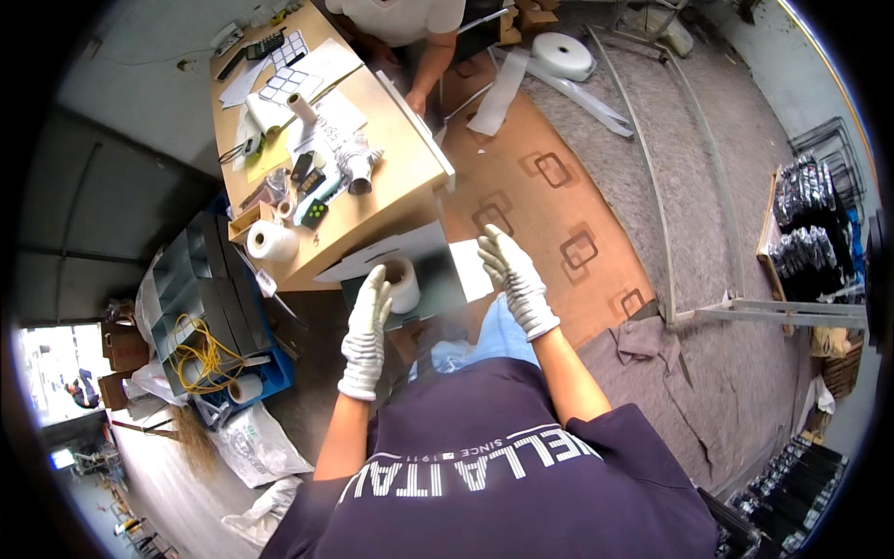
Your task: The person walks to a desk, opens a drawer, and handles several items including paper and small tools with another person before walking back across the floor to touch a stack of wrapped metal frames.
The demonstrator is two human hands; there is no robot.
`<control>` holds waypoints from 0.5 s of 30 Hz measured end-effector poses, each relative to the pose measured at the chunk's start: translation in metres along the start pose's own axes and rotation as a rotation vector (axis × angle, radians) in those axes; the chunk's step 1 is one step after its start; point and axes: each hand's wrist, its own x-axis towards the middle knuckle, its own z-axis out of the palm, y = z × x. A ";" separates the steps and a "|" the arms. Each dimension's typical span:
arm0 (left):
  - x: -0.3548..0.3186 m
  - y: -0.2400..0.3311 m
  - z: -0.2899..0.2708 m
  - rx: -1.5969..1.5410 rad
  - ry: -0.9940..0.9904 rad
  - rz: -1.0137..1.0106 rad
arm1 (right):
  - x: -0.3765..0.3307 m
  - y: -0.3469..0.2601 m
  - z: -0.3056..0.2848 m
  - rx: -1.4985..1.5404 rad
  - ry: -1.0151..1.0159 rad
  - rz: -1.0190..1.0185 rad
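Both my hands wear white knit gloves. My left hand reaches up to a white roll of tape that lies on a grey flat panel in front of me; its fingertips touch the roll's left side. My right hand rests at the panel's right edge, fingers stretched and slightly apart, beside a white sheet. Neither hand closes around anything. The panel sticks out from under the near end of a wooden table.
The table carries paper rolls, sheets, a keypad-like grid and small tools. Another person's arm leans on its far end. Grey bins and a blue crate with yellow cord stand left. A patterned brown mat, metal bars and a white roll lie on the floor.
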 end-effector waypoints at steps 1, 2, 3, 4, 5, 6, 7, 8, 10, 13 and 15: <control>0.004 0.002 0.002 -0.005 0.030 0.010 | 0.016 0.001 0.000 -0.010 -0.018 0.030; 0.010 0.005 0.004 -0.010 0.061 0.019 | 0.031 0.000 0.001 -0.021 -0.036 0.061; 0.015 0.006 0.004 -0.024 0.109 0.026 | 0.040 -0.004 0.004 -0.043 -0.076 0.068; 0.021 0.007 0.006 -0.030 0.141 0.040 | 0.050 -0.009 0.008 -0.048 -0.097 0.076; 0.029 0.009 0.008 -0.037 0.170 0.032 | 0.061 -0.016 0.012 -0.052 -0.117 0.085; 0.033 0.011 0.012 -0.046 0.207 0.025 | 0.069 -0.023 0.017 -0.059 -0.145 0.099; 0.040 0.013 0.018 -0.039 0.213 0.038 | 0.077 -0.030 0.020 -0.097 -0.164 0.095; 0.049 0.017 0.025 -0.031 0.218 0.051 | 0.090 -0.034 0.018 -0.102 -0.204 0.100; 0.064 0.027 0.041 -0.008 0.224 0.080 | 0.120 -0.036 0.010 -0.103 -0.286 0.105; 0.084 0.036 0.061 0.013 0.269 0.062 | 0.156 -0.036 0.000 -0.156 -0.300 0.188; 0.100 0.041 0.069 0.029 0.313 0.060 | 0.177 -0.040 -0.001 -0.129 -0.327 0.203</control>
